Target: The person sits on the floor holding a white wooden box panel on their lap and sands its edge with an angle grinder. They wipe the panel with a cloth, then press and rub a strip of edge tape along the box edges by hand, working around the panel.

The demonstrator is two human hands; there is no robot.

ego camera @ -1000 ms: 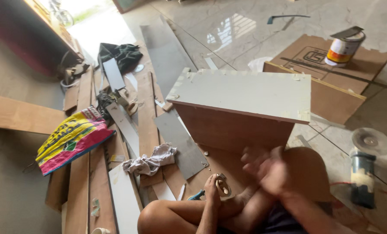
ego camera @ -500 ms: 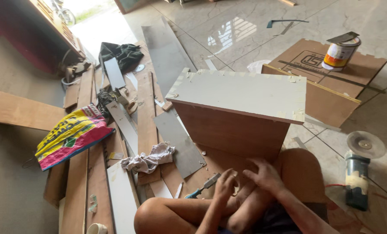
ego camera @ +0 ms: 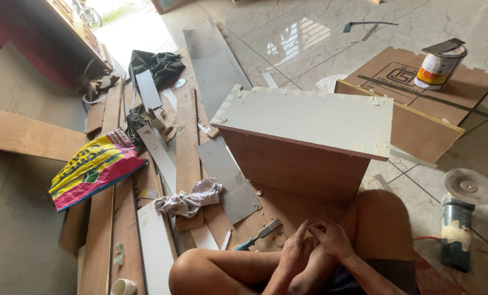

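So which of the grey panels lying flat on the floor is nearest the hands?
The short grey panel beside the crumpled rag; the others lie farther toward the doorway.

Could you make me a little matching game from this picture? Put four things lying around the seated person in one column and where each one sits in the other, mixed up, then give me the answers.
Things:
1. paint can
2. angle grinder
3. crumpled rag
4. yellow and pink sack

Places:
A. on the planks, left of the grey-topped wooden box
B. far left, partly on a plank
C. upper right, on flat brown cardboard
D. on the tiled floor, right of the person's knee

Pairs: 1-C, 2-D, 3-A, 4-B

Both hands, the left hand and the right hand, meet in the lap, touching none of these.
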